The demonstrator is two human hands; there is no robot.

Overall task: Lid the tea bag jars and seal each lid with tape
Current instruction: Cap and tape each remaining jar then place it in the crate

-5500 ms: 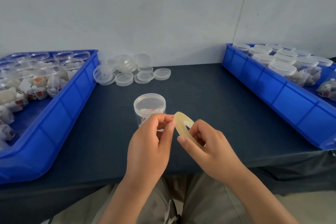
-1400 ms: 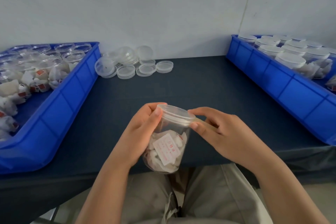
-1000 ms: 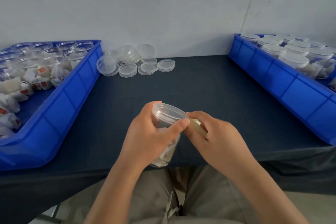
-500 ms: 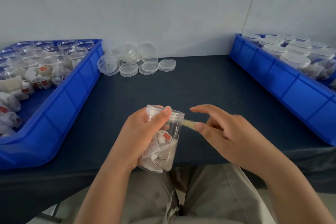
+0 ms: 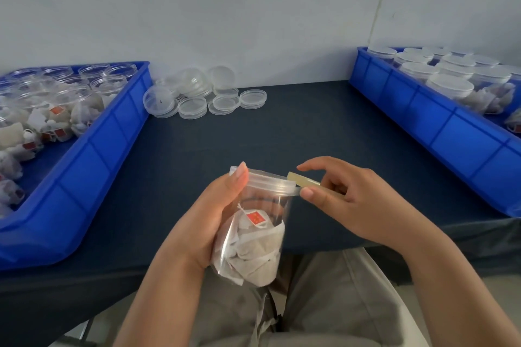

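I had left hand wrapped round the jar over the table edge, right hand pinching tape at the lid. Risk: if the jar tilted, tape could wrinkle off the seam.

Bare bench through the middle, open front to back. Walled along the left edge by a blue tray, along the right edge by a second tray. At the back edge, loose lids heaped.
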